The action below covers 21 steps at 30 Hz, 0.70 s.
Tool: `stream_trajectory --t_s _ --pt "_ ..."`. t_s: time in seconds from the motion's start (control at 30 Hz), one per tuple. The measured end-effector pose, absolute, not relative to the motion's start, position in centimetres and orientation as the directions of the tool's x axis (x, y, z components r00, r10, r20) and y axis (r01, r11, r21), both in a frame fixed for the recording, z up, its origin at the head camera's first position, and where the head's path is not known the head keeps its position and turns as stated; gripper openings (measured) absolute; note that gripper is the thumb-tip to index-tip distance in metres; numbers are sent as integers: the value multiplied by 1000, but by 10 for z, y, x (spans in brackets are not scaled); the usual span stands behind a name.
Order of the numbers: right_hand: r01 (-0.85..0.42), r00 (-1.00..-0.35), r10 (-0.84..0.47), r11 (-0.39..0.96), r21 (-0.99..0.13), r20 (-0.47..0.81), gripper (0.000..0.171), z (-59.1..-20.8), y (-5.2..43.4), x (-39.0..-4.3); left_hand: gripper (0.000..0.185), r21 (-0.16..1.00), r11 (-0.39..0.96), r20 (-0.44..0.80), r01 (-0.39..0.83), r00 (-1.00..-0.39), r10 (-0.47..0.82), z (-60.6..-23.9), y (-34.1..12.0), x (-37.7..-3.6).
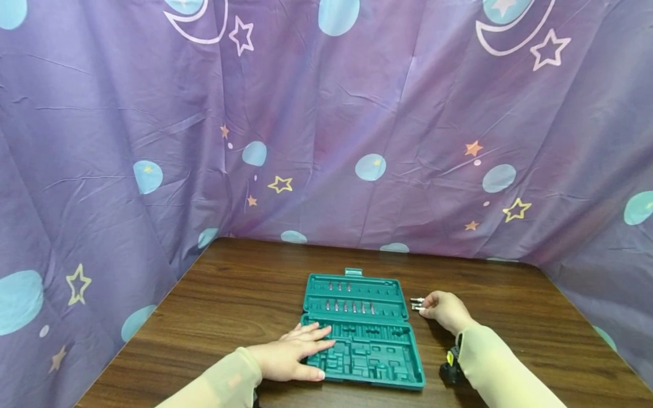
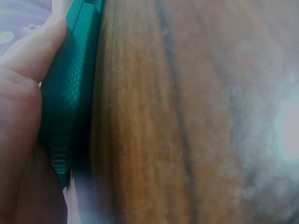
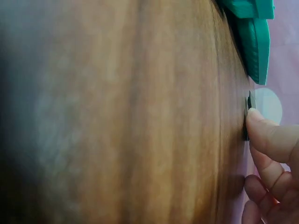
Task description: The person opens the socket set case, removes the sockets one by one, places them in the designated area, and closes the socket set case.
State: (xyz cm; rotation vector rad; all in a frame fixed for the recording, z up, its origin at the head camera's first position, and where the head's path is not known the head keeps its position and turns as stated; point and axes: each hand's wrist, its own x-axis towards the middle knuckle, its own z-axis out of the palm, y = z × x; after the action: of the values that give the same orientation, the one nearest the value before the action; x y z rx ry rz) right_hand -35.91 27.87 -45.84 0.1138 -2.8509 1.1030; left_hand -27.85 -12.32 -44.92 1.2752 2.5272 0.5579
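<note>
**Open tool case, bits beside it**

I see the green case (image 1: 359, 328) lying open at table (image 1: 245, 283) center, a few bits in its far half. Left hand (image 1: 291, 357) rests flat on the case's near-left corner, fingers straight, thumb vs. its edge. Right hand (image 1: 446, 310) touches small metal bits (image 1: 417, 304) just right of the case; can't tell if it pinches them.

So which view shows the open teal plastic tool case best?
The head view: the open teal plastic tool case lies whole on the brown wooden table, bits in its far half, the left hand resting on it. The left wrist view shows only its textured edge; the right wrist view shows only a corner.
</note>
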Motion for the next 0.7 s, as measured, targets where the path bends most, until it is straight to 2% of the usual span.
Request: stream_trajectory --t_s 0.43,0.7 --pt "-76 -995 -18 787 -612 100 22 -452 276 -358 65 430 544 -40 720 -587 809 -449 -124 -279" --pt "-78 -995 -20 744 -664 94 25 -447 275 -354 65 414 540 -32 733 -581 814 -450 -124 -279"
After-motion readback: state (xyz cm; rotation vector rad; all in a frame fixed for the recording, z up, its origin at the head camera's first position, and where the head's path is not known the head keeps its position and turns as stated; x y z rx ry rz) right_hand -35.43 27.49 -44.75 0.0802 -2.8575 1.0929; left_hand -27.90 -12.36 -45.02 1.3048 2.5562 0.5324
